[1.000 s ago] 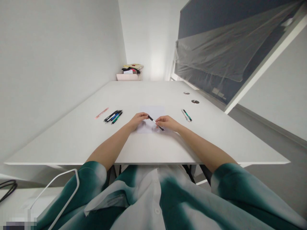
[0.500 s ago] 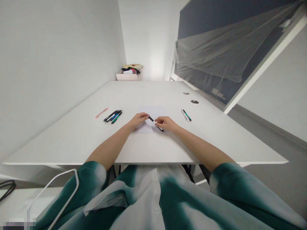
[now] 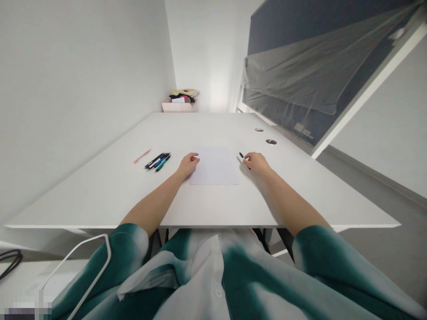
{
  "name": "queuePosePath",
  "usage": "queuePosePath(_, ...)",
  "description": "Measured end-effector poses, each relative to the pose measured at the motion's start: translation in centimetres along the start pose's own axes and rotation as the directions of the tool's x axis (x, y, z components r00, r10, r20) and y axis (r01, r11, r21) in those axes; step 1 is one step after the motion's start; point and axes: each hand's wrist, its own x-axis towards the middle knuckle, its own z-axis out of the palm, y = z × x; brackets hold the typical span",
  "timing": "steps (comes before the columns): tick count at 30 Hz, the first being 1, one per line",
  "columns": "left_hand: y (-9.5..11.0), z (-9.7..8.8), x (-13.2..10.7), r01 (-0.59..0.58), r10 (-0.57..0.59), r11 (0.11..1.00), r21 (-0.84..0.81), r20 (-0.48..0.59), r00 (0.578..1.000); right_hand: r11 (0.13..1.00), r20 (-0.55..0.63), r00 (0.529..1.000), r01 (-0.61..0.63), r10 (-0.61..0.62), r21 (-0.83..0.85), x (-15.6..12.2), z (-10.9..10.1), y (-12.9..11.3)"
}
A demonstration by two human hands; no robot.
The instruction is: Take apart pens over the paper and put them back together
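Observation:
In the head view my right hand (image 3: 258,163) is closed round a dark pen (image 3: 241,155), whose end sticks out to the left of the fingers. It is just right of a sheet of white paper (image 3: 214,166) lying on the table. My left hand (image 3: 189,163) rests at the paper's left edge, thumb and forefinger apart, with nothing in it. To its left lies a group of pens (image 3: 157,162), black, blue and green. The spot where a green pen and a white pen lay is covered by my right hand.
A pink, ruler-like strip (image 3: 142,157) lies left of the pens on the white table (image 3: 213,206). Two round cable holes, one of them a dark grommet (image 3: 271,142), are at the right edge. A pale box (image 3: 176,107) with items stands at the far end.
My right hand has carried the dark pen from above the paper to the right. My left hand has let go of the pen and shifted slightly left, uncovering the paper.

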Motion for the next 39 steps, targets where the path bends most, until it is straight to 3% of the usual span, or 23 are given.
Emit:
queuePosePath(4,0.1,0.0,-0.1,-0.043,0.041,0.995,0.091,0.021,0.999,0.994,-0.006,0.994,-0.109,0.109,-0.020,0.3,-0.6,2.6)
queuePosePath(12,0.6,-0.1,-0.3,-0.089,0.083,0.978,0.191,0.040,0.996,0.973,-0.040,0.972,-0.231,0.230,-0.019,0.9,-0.1,3.9)
queuePosePath(25,1.4,-0.2,-0.6,-0.070,0.058,0.964,0.257,0.055,0.997,0.960,-0.053,0.960,-0.278,0.276,-0.037,1.2,0.7,4.2)
queuePosePath(31,1.3,-0.2,-0.8,-0.097,0.082,0.960,0.264,0.067,0.994,0.961,-0.137,0.954,-0.274,0.267,-0.040,1.3,1.4,5.0)
queuePosePath(39,1.3,-0.2,-0.8,-0.105,0.087,0.954,0.282,0.075,0.993,0.959,-0.106,0.953,-0.284,0.284,0.010,1.3,1.6,5.4)
